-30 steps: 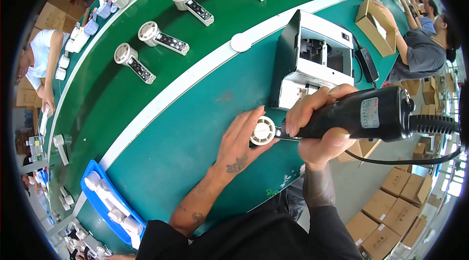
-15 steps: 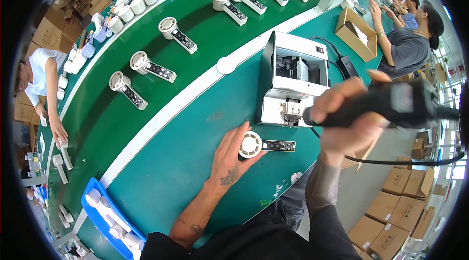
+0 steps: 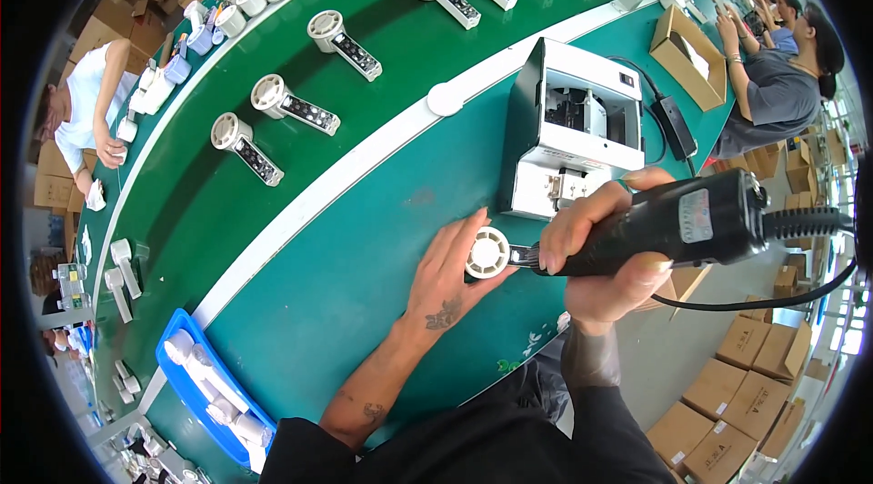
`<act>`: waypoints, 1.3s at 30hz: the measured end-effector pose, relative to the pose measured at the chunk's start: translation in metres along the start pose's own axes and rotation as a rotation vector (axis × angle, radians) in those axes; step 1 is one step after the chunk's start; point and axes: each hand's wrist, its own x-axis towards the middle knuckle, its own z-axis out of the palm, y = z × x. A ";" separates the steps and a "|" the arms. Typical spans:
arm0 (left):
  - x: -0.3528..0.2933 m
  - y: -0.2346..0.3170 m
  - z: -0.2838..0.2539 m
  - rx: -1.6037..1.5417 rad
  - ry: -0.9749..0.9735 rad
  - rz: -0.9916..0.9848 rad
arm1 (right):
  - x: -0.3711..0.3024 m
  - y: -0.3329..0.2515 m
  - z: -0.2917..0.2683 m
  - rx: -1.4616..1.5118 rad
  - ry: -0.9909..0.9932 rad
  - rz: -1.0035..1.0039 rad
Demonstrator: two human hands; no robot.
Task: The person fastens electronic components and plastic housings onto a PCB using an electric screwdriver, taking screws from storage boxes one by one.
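One white-headed part [image 3: 488, 252] gripped by left hand [image 3: 444, 277], black tool [image 3: 655, 222] by right hand [image 3: 596, 296].
White machine [image 3: 582, 155] just beyond; blue tray [image 3: 189, 393] leftward.

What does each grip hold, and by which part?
Left grip: the white unit, by its round head. Right grip: the black tool, around the half away from its cord.

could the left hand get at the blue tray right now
Probably, after letting go: the left hand is cupped around a white unit, but nothing seems to block its way to the blue tray.
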 end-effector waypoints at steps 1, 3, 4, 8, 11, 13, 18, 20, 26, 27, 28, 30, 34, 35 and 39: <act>0.001 0.000 0.000 0.007 -0.004 0.004 | 0.000 0.003 -0.002 0.000 0.000 0.001; 0.001 0.000 0.003 0.003 -0.003 0.001 | 0.000 0.011 -0.007 0.132 0.018 -0.007; 0.001 -0.001 0.003 0.000 -0.003 -0.002 | -0.001 0.014 -0.007 0.121 0.016 0.008; 0.003 -0.002 0.003 -0.011 -0.007 -0.007 | -0.005 0.014 -0.001 0.018 0.018 -0.016; 0.005 -0.001 0.001 -0.006 -0.024 -0.007 | -0.014 0.013 -0.010 -0.005 -0.143 -0.044; 0.009 0.000 -0.003 -0.020 -0.067 -0.017 | -0.018 0.023 -0.009 0.098 -0.179 -0.135; 0.021 0.010 -0.026 0.144 -0.184 0.181 | -0.024 0.033 -0.013 0.182 -0.196 -0.171; 0.032 0.021 -0.047 0.141 -0.450 0.200 | -0.026 0.026 -0.016 0.261 -0.217 -0.112; -0.031 0.071 -0.153 0.256 -0.334 -0.373 | -0.020 0.001 -0.063 0.524 -0.039 -0.189; -0.046 0.062 -0.180 0.391 -0.235 -0.404 | -0.022 -0.001 -0.074 0.446 0.042 -0.219; -0.057 0.055 -0.209 0.536 -0.131 -0.438 | -0.021 0.002 -0.084 0.352 0.089 -0.209; -0.055 0.039 -0.251 0.822 0.114 -0.625 | -0.019 0.011 -0.093 0.400 0.091 -0.143; -0.026 -0.086 -0.340 0.947 0.371 -0.567 | -0.023 0.018 -0.096 0.417 0.046 -0.081; -0.017 -0.114 -0.351 0.963 0.300 -0.622 | -0.026 0.016 -0.095 0.411 0.041 -0.061; 0.064 -0.123 -0.326 1.106 -0.123 -0.270 | -0.030 0.003 -0.093 0.383 0.083 -0.033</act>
